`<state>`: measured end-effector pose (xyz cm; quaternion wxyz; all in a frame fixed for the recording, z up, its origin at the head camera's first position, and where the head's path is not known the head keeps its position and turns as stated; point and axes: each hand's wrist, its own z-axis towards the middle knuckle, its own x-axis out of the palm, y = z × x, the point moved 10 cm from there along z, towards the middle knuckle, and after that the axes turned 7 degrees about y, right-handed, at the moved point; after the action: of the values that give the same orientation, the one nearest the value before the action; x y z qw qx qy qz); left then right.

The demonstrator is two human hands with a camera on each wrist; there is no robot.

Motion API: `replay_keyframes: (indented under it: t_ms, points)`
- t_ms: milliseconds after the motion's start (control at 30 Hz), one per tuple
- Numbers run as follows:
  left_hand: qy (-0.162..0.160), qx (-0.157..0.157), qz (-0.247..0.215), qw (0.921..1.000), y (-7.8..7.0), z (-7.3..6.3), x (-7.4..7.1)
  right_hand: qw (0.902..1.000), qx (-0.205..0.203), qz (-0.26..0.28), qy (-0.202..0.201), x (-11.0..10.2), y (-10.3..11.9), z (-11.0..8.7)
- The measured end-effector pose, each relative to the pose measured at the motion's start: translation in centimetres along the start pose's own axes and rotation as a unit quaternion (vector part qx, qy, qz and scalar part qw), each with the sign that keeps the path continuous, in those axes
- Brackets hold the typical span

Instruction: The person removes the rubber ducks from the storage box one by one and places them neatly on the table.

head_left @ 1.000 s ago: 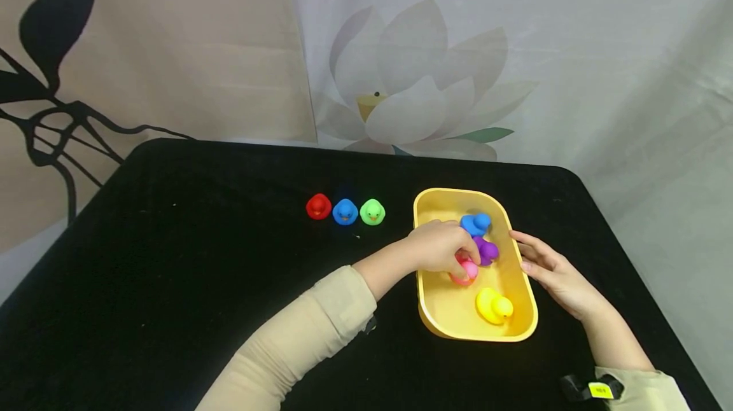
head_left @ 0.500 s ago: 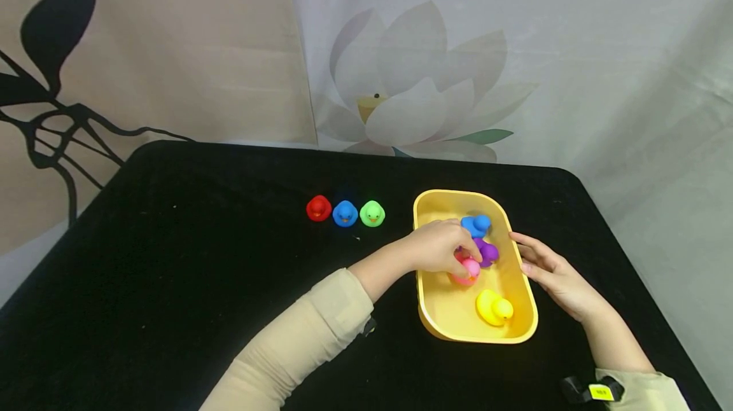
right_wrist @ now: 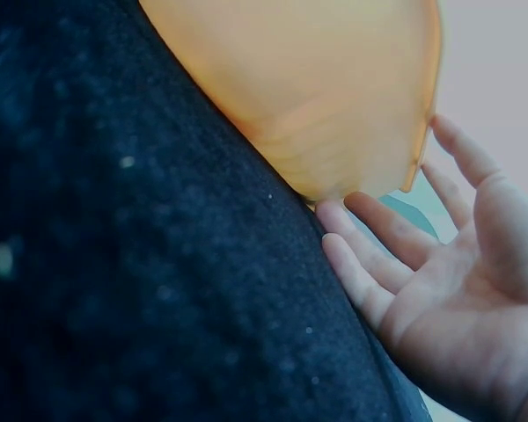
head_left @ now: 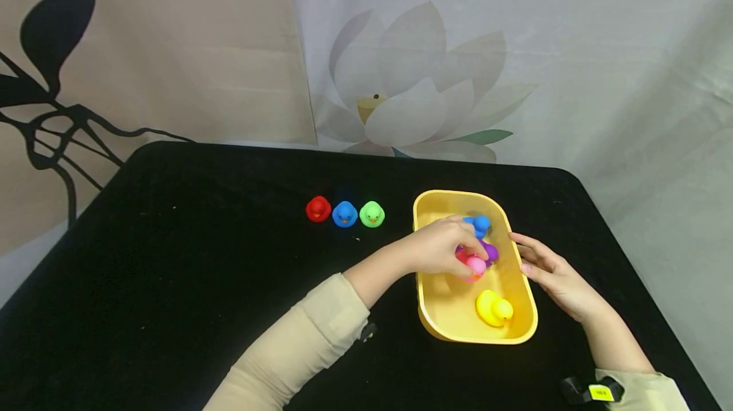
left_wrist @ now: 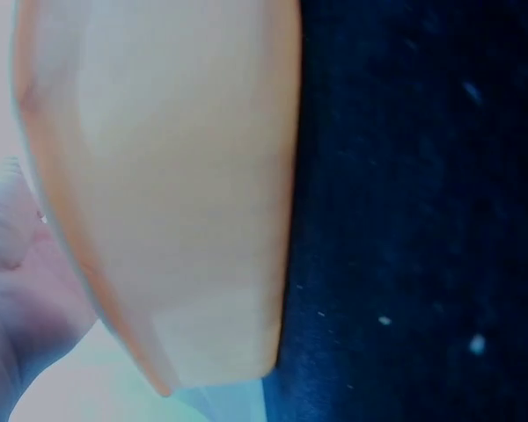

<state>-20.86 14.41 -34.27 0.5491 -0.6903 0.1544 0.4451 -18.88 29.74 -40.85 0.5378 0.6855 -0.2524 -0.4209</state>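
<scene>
My left hand (head_left: 443,247) reaches over the left rim of a yellow plastic tray (head_left: 452,312) and pinches a pink rubber duck (head_left: 476,264) between thumb and fingers. Right behind it lies a purple duck (head_left: 491,253), partly covered by the fingers. A blue duck (head_left: 482,224) sits farther back in the tray, and a yellow duck (head_left: 494,308) near its front. Along the tray's right side, my right hand (head_left: 558,277) touches the wall with relaxed, spread fingers. The right wrist view shows those fingertips (right_wrist: 356,204) at the tray's outer wall (right_wrist: 334,97).
Left of the tray, a red duck (head_left: 318,208), a second blue duck (head_left: 345,214) and a green duck (head_left: 372,214) stand in a row on the black cloth-covered table (head_left: 200,258). A printed curtain (head_left: 601,67) hangs behind the table.
My left hand has shifted slightly right and back with the pink duck, which now overlaps the purple duck more. The right hand stays at the tray's side.
</scene>
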Motion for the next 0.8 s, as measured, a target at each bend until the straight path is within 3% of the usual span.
replay_keyframes:
  t_ms: [333, 800]
  points:
    - [-0.051, 0.037, -0.019, 0.9978, -2.2, -1.3, -2.1, 0.9999, -0.012, -0.001, 0.002, 0.0, 0.0, -0.1]
    - [-0.091, 0.068, -0.067, 0.9913, -3.3, -3.9, -4.7, 0.9999, -0.015, 0.004, 0.006, 0.0, 0.2, 0.1]
